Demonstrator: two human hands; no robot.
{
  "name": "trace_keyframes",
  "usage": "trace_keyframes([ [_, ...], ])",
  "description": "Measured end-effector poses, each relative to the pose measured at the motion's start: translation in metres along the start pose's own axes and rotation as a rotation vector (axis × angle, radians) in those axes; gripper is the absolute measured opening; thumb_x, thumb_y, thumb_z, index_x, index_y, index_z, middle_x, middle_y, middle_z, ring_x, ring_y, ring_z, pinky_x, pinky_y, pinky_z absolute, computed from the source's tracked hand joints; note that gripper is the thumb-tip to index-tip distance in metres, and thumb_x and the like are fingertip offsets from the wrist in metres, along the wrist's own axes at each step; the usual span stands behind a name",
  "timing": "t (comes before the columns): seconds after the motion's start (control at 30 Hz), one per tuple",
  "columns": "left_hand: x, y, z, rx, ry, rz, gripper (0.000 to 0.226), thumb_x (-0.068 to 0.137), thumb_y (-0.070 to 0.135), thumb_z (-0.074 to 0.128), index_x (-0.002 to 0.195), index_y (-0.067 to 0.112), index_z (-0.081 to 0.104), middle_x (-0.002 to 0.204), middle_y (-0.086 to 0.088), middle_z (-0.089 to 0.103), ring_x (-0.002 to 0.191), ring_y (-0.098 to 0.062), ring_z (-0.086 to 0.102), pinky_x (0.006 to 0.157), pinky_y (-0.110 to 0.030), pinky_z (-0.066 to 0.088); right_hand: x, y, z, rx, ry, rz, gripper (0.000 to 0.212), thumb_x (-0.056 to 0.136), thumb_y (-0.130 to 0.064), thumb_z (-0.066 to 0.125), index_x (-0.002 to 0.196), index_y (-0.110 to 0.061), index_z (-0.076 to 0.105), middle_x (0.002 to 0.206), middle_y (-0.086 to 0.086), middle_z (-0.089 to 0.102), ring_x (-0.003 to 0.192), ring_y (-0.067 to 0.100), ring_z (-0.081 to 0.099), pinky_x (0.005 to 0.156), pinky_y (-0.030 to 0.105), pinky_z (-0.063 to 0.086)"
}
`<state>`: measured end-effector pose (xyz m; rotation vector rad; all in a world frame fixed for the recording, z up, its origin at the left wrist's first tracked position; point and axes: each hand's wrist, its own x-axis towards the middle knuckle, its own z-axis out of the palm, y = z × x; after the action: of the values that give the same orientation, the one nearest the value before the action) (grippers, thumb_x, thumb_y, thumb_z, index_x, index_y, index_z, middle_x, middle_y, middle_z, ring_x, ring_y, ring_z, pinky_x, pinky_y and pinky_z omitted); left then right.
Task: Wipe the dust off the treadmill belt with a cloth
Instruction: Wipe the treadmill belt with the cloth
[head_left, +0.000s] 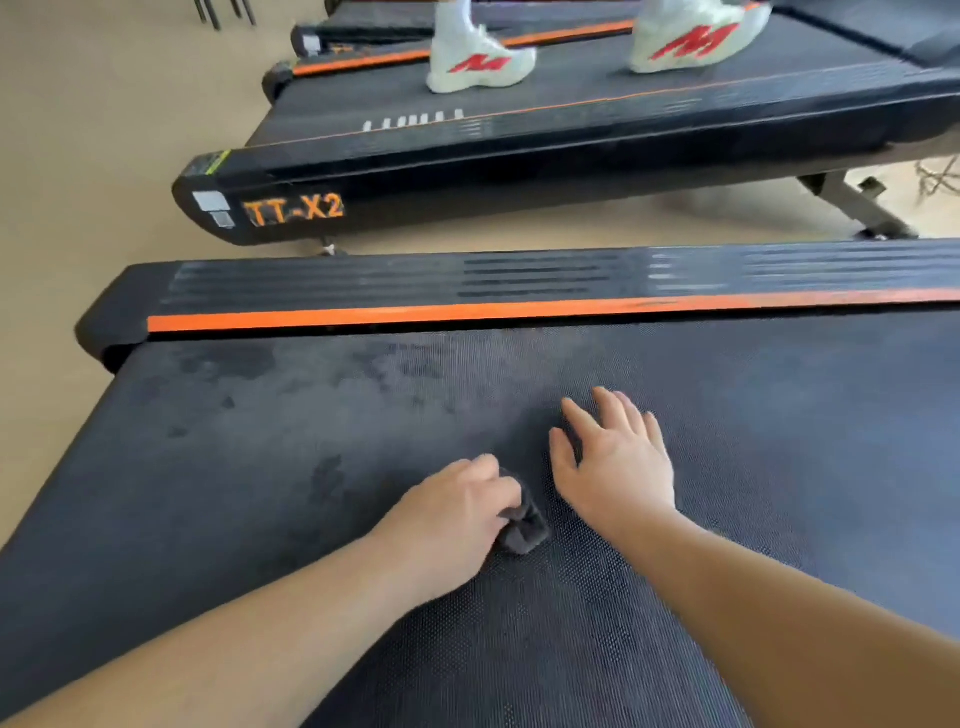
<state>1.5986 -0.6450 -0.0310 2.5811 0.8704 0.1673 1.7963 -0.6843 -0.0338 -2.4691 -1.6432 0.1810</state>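
Observation:
The dark textured treadmill belt (270, 467) fills the lower part of the head view, with darker damp-looking patches toward its far left. My left hand (457, 514) is closed on a small bunched dark grey cloth (524, 525), which rests on the belt near its middle. My right hand (613, 462) lies flat on the belt just to the right of the cloth, fingers spread and holding nothing.
A black side rail with an orange stripe (467, 312) runs along the belt's far edge. Beyond it stands a second treadmill marked TT-X2 (293, 210), where a person's white shoes with red marks (478, 57) stand. Beige floor (78, 156) lies to the left.

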Motion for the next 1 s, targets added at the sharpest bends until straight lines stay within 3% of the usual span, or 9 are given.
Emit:
trace_keyframes([
  [0.1,0.040,-0.042,-0.014,0.061,0.146,-0.124,0.011,0.101,0.021,0.048,0.099,0.018,0.058,0.094,0.004,0.042,0.086,-0.019,0.045,0.073,-0.043,0.047,0.026,0.001,0.008,0.001,0.008,-0.015,0.052,0.103,-0.056,0.036,0.151,-0.038,0.047,0.166,0.005,0.032,0.156,0.030,0.018,0.128,0.049,0.011],
  [0.27,0.106,-0.076,-0.021,0.017,0.334,-0.333,0.013,0.096,0.014,0.051,0.094,0.015,0.063,0.093,-0.002,0.051,0.082,-0.025,0.054,0.069,-0.037,0.045,0.036,0.007,0.032,-0.005,0.111,-0.008,0.046,0.103,-0.055,0.036,0.143,-0.040,0.054,0.158,0.002,0.045,0.151,0.030,0.030,0.126,0.051,0.019],
  [0.37,0.116,-0.060,-0.010,0.027,0.366,-0.237,0.011,0.095,0.011,0.052,0.096,0.014,0.063,0.095,-0.001,0.052,0.082,-0.022,0.053,0.070,-0.040,0.047,0.037,0.007,0.036,-0.029,0.142,-0.013,0.046,0.101,-0.054,0.036,0.138,-0.037,0.058,0.154,0.004,0.049,0.148,0.032,0.034,0.124,0.053,0.023],
  [0.53,0.129,-0.083,-0.029,0.019,0.130,0.033,0.010,0.099,0.023,0.052,0.103,0.021,0.061,0.100,0.004,0.054,0.088,-0.020,0.056,0.076,-0.039,0.048,0.039,0.008,0.039,-0.045,0.168,-0.009,0.046,0.099,-0.054,0.039,0.135,-0.035,0.061,0.151,0.005,0.052,0.146,0.033,0.038,0.121,0.053,0.026],
  [0.67,0.168,-0.093,-0.023,0.096,0.381,-0.210,0.011,0.092,0.016,0.056,0.098,0.016,0.064,0.097,-0.004,0.057,0.092,-0.033,0.058,0.074,-0.043,0.048,0.040,0.009,0.041,-0.039,0.189,-0.015,0.045,0.098,-0.054,0.042,0.133,-0.035,0.063,0.149,0.004,0.055,0.144,0.033,0.040,0.120,0.054,0.028],
  [0.77,0.178,-0.051,-0.005,0.006,0.293,-0.096,0.016,0.091,0.018,0.056,0.099,0.020,0.069,0.097,-0.001,0.059,0.091,-0.030,0.059,0.078,-0.042,0.050,0.042,0.009,0.042,-0.033,0.206,-0.015,0.046,0.097,-0.053,0.042,0.131,-0.033,0.064,0.147,0.005,0.056,0.142,0.034,0.042,0.118,0.056,0.029],
  [0.87,0.190,-0.053,-0.020,-0.033,0.199,0.014,0.021,0.087,0.021,0.052,0.095,0.025,0.071,0.094,0.006,0.060,0.093,-0.026,0.062,0.080,-0.038,0.051,0.042,0.009,0.042,-0.025,0.203,-0.010,0.047,0.096,-0.053,0.042,0.131,-0.032,0.065,0.146,0.005,0.057,0.142,0.035,0.043,0.118,0.056,0.030],
  [1.0,0.210,-0.067,-0.020,0.120,0.341,-0.156,0.022,0.088,0.011,0.054,0.091,0.021,0.073,0.091,0.000,0.059,0.090,-0.029,0.061,0.071,-0.038,0.050,0.042,0.008,0.043,-0.015,0.222,-0.010,0.045,0.096,-0.052,0.043,0.129,-0.032,0.066,0.144,0.005,0.058,0.141,0.035,0.044,0.117,0.057,0.031],
])
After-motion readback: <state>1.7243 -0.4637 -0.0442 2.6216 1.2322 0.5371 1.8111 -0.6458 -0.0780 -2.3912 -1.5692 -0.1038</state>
